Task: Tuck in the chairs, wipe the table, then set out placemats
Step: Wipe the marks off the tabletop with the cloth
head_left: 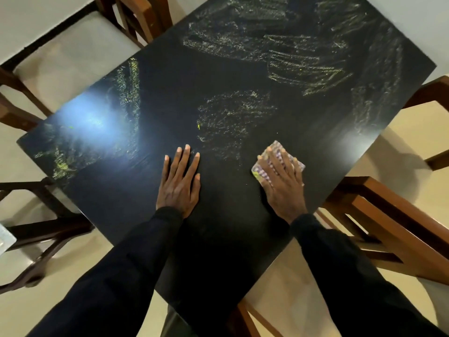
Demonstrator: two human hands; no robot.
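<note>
A black square table (170, 88) fills the view, smeared with several patches of yellowish chalky marks (233, 117). My left hand (181, 183) lies flat on the tabletop near the front, fingers spread, holding nothing. My right hand (281, 178) presses flat on a small checked cloth (277, 148), which lies on the table near its right edge; the cloth's corners show around my fingers. Both arms wear black sleeves.
Wooden chairs stand around the table: one at the back left (136, 18), a dark one at the left (36, 203), one at the right (393, 220) and another at the far right (435, 93). The floor (401, 132) is pale tile.
</note>
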